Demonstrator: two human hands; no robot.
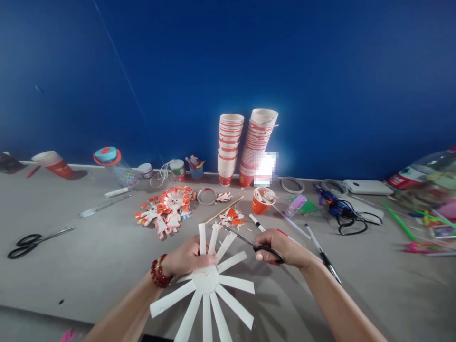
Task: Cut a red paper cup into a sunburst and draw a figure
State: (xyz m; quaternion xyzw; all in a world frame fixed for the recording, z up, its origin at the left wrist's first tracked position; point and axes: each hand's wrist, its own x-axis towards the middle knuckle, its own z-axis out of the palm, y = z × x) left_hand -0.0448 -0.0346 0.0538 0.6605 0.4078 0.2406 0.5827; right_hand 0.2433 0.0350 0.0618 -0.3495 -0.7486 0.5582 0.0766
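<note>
My left hand [197, 259] is closed on a paper cup cut into strips [205, 280], its white strips fanned out around a round base. The thumb presses near the upper strips, and a red bead bracelet circles the wrist. In my right hand [274, 247] is a pair of black-handled scissors [249, 242], blades pointing left at the tip of an upper right strip. I cannot tell whether the blades touch the paper. Beyond the hands lie orange and white paper scraps [232, 216] and paper cut-out figures [173, 209].
Two tall stacks of paper cups [228, 147] stand against the blue wall. A cup of scraps [263, 202] sits before them. At left lie other scissors [33, 243] and a bottle [117, 166]. A blue glue gun [337, 206] with its cord and a black pen [322, 254] lie right.
</note>
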